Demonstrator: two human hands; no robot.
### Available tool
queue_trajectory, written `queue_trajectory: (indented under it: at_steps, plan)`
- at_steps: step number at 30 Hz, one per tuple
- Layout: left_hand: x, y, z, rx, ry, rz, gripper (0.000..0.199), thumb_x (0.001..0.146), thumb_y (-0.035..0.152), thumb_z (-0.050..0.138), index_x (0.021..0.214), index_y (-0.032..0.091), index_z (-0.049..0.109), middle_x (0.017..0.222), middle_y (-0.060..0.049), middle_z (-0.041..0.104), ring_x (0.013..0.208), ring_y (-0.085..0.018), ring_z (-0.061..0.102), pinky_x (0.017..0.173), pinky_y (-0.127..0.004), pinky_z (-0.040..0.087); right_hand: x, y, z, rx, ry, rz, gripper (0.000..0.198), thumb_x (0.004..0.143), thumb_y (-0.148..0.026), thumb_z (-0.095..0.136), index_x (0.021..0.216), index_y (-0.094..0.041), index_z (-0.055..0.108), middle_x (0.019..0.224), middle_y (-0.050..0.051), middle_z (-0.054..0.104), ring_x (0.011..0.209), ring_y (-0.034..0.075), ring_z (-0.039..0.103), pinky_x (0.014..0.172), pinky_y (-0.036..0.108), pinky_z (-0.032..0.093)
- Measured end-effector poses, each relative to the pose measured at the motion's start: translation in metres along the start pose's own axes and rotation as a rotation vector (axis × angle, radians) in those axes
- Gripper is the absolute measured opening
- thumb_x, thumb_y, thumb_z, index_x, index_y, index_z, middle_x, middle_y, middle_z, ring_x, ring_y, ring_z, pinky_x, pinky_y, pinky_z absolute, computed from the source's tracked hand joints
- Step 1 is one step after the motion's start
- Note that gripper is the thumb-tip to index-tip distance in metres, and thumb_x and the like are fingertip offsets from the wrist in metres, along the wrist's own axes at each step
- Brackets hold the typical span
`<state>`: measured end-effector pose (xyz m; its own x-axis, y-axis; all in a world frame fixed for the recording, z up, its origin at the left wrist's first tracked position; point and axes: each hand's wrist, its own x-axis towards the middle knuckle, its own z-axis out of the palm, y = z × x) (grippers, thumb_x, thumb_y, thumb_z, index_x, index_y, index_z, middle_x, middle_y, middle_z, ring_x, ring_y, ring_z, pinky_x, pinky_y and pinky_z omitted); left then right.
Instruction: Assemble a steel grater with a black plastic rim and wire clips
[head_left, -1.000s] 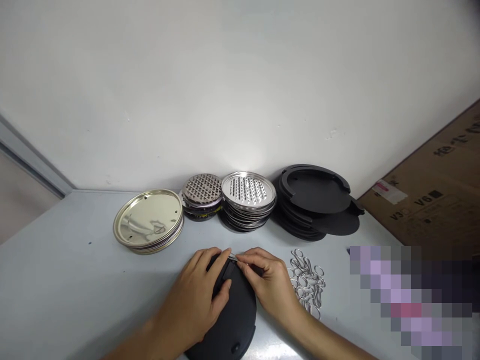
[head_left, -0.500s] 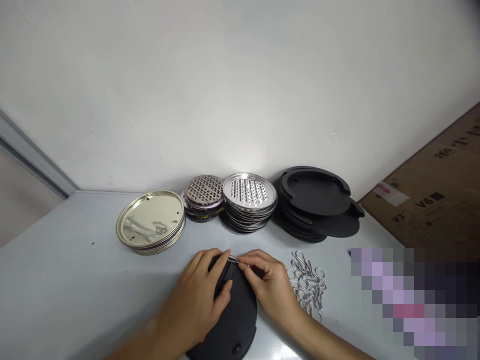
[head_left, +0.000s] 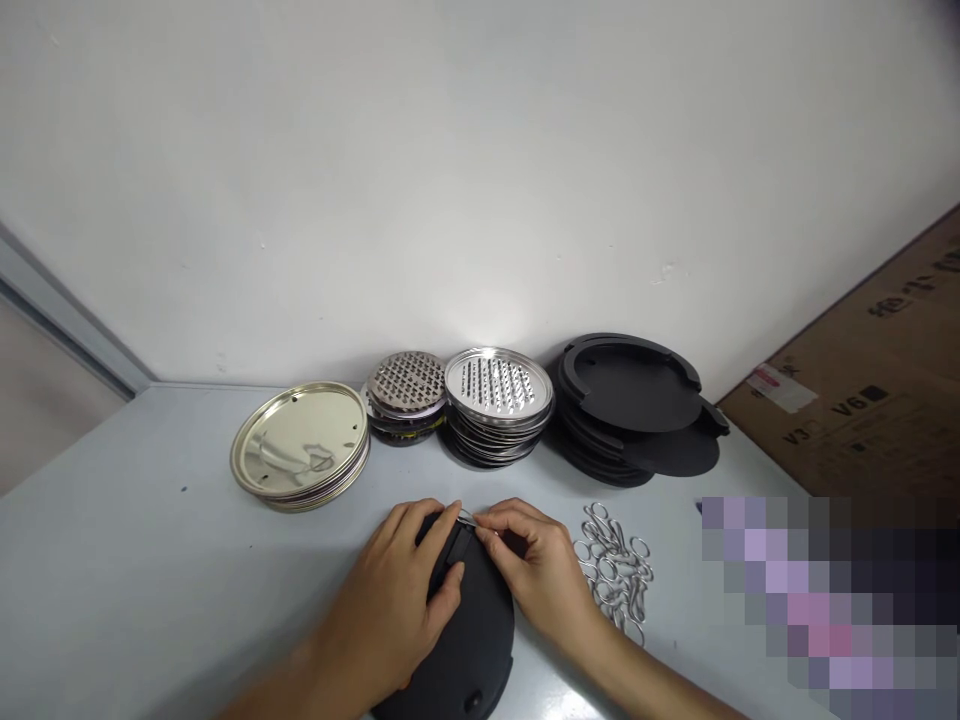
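Observation:
My left hand (head_left: 397, 600) is closed on the upper left edge of a round black plastic plate (head_left: 484, 625) that lies on the table. At the plate's top edge is a thin metal wire ring (head_left: 466, 517), partly covered by my fingers. My right hand (head_left: 544, 565) pinches this wire ring between thumb and index finger, just right of my left index fingertip. The exact fit of ring and plate is too small to make out. Beside my right hand lies a pile of metal wire clips with rings (head_left: 611, 570).
Along the wall stand a stack of gold-coloured metal lids (head_left: 300, 435), two stacks of round metal grater discs (head_left: 409, 382) (head_left: 499, 385), and a stack of black round plates (head_left: 634, 385). A cardboard box (head_left: 862, 380) stands at the right, near a blurred patch.
Both hands keep nearly the same place on the black plate. The wire ring at its top edge has shifted very slightly. The stacks and the clip pile stay as they were.

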<state>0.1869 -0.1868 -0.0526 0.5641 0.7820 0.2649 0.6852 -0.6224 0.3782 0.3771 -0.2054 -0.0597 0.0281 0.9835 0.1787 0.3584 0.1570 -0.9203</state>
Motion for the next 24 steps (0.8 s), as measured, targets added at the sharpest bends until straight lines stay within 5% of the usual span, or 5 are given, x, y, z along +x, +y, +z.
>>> queue_trajectory:
  at_steps: [24]
  plan:
    - [0.0029, -0.0016, -0.0004, 0.014, -0.044, -0.035, 0.052, 0.089, 0.021, 0.056, 0.141, 0.019, 0.053, 0.123, -0.013, 0.059, 0.114, -0.029, 0.056, 0.095, -0.048, 0.054, 0.0023, 0.005, -0.0041, 0.094, -0.069, 0.072, 0.017, 0.092, -0.023, 0.062, 0.097, -0.024, 0.079, 0.093, 0.005, 0.073, 0.09, 0.02, 0.069, 0.083, 0.032, 0.053]
